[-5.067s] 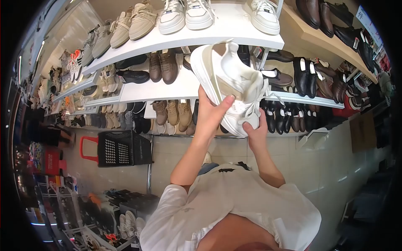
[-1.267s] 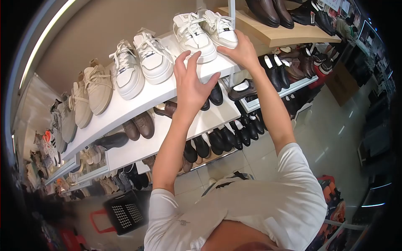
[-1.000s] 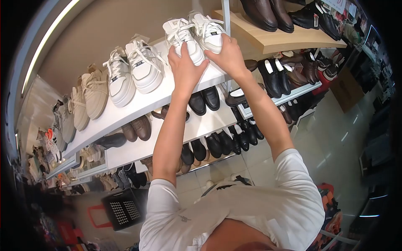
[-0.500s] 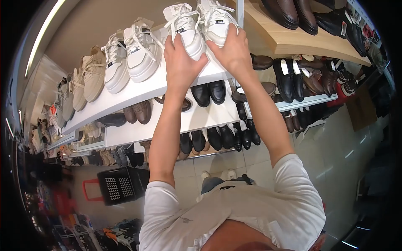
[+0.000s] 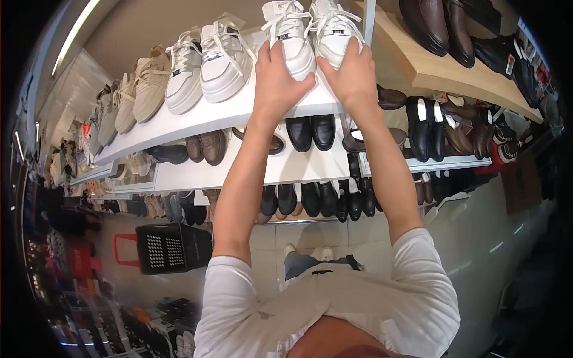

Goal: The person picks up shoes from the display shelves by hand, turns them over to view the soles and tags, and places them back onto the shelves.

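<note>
A pair of white lace-up sneakers stands side by side on the white top shelf (image 5: pixel 143 135), toes toward me. My left hand (image 5: pixel 279 85) is around the toe of the left white sneaker (image 5: pixel 293 34), fingers along its outer side and thumb across the front. The toe of the right white sneaker (image 5: pixel 336 30) is between the thumb and fingers of my right hand (image 5: pixel 350 80). Both soles appear to be at shelf level; the palms partly cover the toes. Just left stands another white sneaker (image 5: pixel 224 62) with its mate (image 5: pixel 184 77).
Beige sneakers (image 5: pixel 150 83) continue the row leftward. Black loafers (image 5: pixel 323 132) and brown shoes fill the lower shelves. At right, a wooden shelf (image 5: pixel 441 74) holds dark brown leather shoes (image 5: pixel 425 27). A black shopping basket (image 5: pixel 173 247) with a red handle is on the floor.
The view has shifted, so the shelf, sneakers and hands appear farther right and slightly lower. Both hands stay on the same pair, which keeps its place on the shelf.
</note>
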A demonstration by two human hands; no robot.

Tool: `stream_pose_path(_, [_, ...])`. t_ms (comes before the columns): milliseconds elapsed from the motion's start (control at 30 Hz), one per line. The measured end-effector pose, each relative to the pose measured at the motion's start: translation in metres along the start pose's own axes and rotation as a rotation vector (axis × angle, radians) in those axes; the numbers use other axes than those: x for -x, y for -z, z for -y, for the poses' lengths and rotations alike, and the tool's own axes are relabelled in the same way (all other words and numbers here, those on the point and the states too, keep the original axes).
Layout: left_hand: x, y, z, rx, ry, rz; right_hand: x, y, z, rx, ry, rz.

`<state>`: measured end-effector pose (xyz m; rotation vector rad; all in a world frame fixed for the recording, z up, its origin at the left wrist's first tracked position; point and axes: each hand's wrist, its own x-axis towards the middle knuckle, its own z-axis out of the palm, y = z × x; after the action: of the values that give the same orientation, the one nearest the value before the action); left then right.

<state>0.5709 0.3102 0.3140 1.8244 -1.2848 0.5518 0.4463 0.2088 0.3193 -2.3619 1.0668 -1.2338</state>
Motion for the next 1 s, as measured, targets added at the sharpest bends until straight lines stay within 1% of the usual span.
stream_pose_path(33, [0.000,0.001,0.000,-0.008,-0.005,-0.005,0.000,-0.001,0.004,-0.028,0.022,0.020])
stream_pose_path(67, [-0.001,-0.003,-0.001,0.026,-0.004,-0.006,0.000,-0.005,0.001,0.011,0.014,-0.024])
stream_pose_path(100, [0.000,-0.002,0.002,0.042,0.006,-0.012,0.000,-0.005,0.000,0.026,0.026,-0.028])
stream_pose_path(133, [0.002,-0.001,0.002,0.052,0.021,-0.012,0.001,-0.001,0.007,0.028,-0.007,-0.009])
stream_pose_path(167, [0.002,0.000,0.001,0.064,0.033,-0.011,0.000,-0.003,0.006,0.033,0.017,-0.024])
stream_pose_path(200, [0.002,0.001,-0.001,0.034,0.052,-0.014,-0.001,-0.002,0.006,0.032,0.014,0.004])
stream_pose_path(233, [0.002,0.002,-0.003,0.012,0.069,-0.011,0.000,-0.002,0.007,0.044,0.035,-0.024])
stream_pose_path(300, [0.004,0.004,-0.003,0.040,0.091,-0.005,0.001,0.001,0.012,0.058,0.010,0.000])
stream_pose_path(333, [0.004,0.003,-0.001,0.071,0.087,-0.045,0.001,0.000,0.013,0.051,0.019,0.013])
stream_pose_path(433, [0.002,0.002,0.003,0.125,0.109,-0.063,0.001,-0.002,0.009,0.085,0.001,0.011])
stream_pose_path(533, [0.000,0.001,0.005,0.116,0.099,-0.067,-0.002,-0.006,0.004,0.078,0.058,-0.034])
stream_pose_path(567, [0.002,0.003,0.005,0.120,0.093,-0.060,0.000,-0.005,0.004,0.080,0.070,-0.017])
stream_pose_path(600, [0.003,-0.004,0.008,0.077,0.047,-0.123,0.001,-0.001,0.009,0.073,0.050,-0.009])
stream_pose_path(667, [0.005,-0.004,0.003,0.053,0.040,-0.177,0.003,0.005,0.017,0.044,-0.006,0.007])
stream_pose_path(700, [0.006,-0.001,0.000,0.037,0.017,-0.225,0.002,0.004,0.016,0.040,0.003,0.011])
stream_pose_path(733, [0.009,0.004,-0.005,0.114,0.003,-0.330,-0.001,0.003,0.011,0.046,0.031,0.004])
stream_pose_path(767, [0.019,0.008,-0.009,0.110,0.004,-0.337,-0.002,0.001,0.008,0.053,0.056,-0.004])
stream_pose_path(800, [0.035,0.008,-0.009,0.201,-0.024,-0.436,-0.001,-0.002,0.008,0.060,0.029,-0.072])
stream_pose_path(833, [0.054,0.010,-0.009,0.290,-0.054,-0.540,-0.002,-0.003,0.007,0.055,0.039,-0.073])
stream_pose_path(900, [0.119,0.021,-0.015,0.215,-0.077,-0.529,0.000,-0.001,0.001,-0.068,0.126,-0.147])
stream_pose_path(933, [0.159,0.027,-0.013,0.228,-0.028,-0.479,0.002,0.001,0.001,-0.049,0.168,-0.137])
stream_pose_path(967, [0.200,0.028,-0.006,0.272,0.076,-0.409,0.001,0.000,0.000,-0.056,0.178,-0.141])
stream_pose_path(1000, [0.238,0.037,0.002,0.348,0.235,-0.321,0.001,-0.002,-0.002,-0.016,0.215,-0.227])
